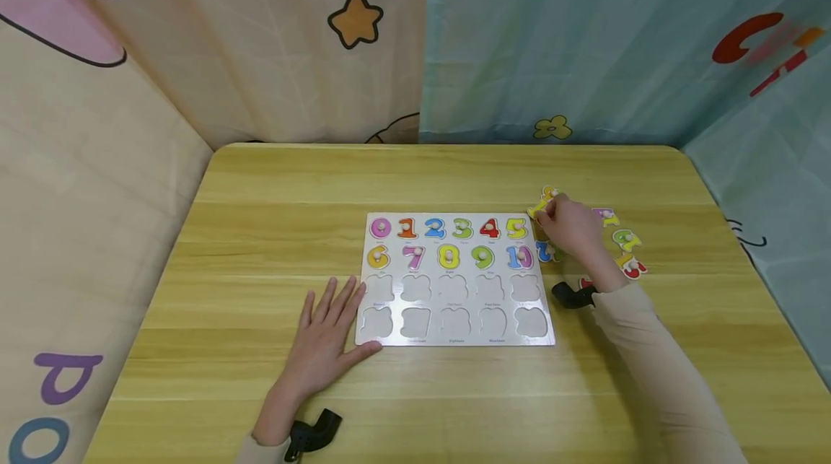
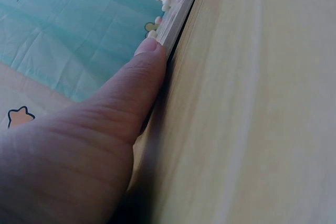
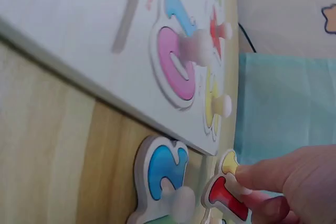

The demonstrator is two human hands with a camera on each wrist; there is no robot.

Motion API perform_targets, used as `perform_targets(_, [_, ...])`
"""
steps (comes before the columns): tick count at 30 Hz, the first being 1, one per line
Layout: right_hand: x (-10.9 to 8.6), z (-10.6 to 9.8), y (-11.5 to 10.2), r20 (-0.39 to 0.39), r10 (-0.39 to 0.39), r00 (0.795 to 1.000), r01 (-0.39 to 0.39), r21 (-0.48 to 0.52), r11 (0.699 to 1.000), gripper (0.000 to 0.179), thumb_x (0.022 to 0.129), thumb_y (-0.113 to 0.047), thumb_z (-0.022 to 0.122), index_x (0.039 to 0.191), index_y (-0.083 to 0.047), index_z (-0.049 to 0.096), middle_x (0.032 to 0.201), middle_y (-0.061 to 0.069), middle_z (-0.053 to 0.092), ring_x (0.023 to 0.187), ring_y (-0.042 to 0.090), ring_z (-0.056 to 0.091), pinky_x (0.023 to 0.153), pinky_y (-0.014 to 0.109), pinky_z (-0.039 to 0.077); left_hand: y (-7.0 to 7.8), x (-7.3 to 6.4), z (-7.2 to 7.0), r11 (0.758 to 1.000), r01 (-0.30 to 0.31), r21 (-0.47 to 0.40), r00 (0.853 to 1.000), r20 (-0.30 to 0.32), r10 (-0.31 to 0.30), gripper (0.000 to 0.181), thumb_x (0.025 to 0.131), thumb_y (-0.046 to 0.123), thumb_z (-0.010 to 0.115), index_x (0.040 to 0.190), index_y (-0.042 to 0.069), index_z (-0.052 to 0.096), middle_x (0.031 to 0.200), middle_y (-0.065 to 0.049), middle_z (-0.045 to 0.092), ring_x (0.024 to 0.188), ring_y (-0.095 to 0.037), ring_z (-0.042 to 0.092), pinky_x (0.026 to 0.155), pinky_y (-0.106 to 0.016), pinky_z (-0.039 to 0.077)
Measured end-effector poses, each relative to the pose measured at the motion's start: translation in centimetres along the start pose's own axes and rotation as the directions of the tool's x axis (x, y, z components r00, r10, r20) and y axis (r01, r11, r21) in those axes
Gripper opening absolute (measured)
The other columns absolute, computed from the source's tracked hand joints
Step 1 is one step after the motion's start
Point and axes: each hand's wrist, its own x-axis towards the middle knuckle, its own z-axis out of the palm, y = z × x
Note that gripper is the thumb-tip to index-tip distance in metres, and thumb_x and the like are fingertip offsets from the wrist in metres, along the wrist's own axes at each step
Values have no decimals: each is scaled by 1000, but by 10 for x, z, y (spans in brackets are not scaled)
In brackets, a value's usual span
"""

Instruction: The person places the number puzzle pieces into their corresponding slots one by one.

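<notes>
While your left hand (image 1: 327, 341) is lying spread against the puzzle board's (image 1: 397, 309) near-left side, your right hand (image 1: 571, 226) is pinching a yellow-and-red piece (image 3: 228, 192) by its far-right corner, fingertips (image 3: 247, 177) partly hiding it.

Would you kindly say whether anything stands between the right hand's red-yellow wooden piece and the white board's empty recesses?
If slid, yes: the knobbed blue-pink 10 in the board and, beside it, the blue-green number piece; lifting the held piece over both would probably suffice.
</notes>
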Motion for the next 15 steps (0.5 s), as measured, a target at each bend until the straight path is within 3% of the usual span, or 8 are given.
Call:
perform_targets(7, [-3, -2, -12, -42, -53, 998, 49, -89, 995, 22, 93, -18, 49, 82, 0, 48, 55, 7, 44, 46, 26, 45, 39, 34, 31, -1, -1, 1, 1000, 4, -1, 1000, 14, -4, 91, 84, 68, 51, 153, 17, 21, 157, -5, 15, 143, -30, 2, 110, -53, -5])
perform_targets(9, [-6, -2, -20, -78, -107, 991, 98, -115, 989, 21, 93, -18, 49, 83, 1, 48, 52, 6, 42, 42, 24, 42, 36, 32, 28, -1, -1, 1, 1000, 1, 0, 1000, 11, -1, 91, 84, 68, 51, 153, 17, 21, 157, -6, 15, 143, -30, 2, 111, -53, -5])
perform_targets(11, [-11, -1, -33, -111, -190, 975, 175, -129, 976, 21, 93, -17, 51, 85, 2, 49, 50, 4, 41, 39, 22, 39, 35, 30, 25, -1, 0, 1, 1000, 0, 4, 1000, 5, 0, 91, 84, 67, 52, 153, 16, 21, 157, -6, 16, 143, -31, 2, 111, -54, -4])
perform_targets(15, [-29, 10, -71, -112, -387, 915, 378, -96, 921, 13, 89, -15, 57, 85, -3, 54, 49, -1, 41, 38, 16, 37, 35, 28, 25, -1, 0, 0, 1000, -3, 0, 1000, 0, 3, 91, 84, 67, 52, 153, 16, 21, 157, -6, 15, 143, -31, 2, 110, -54, -4])
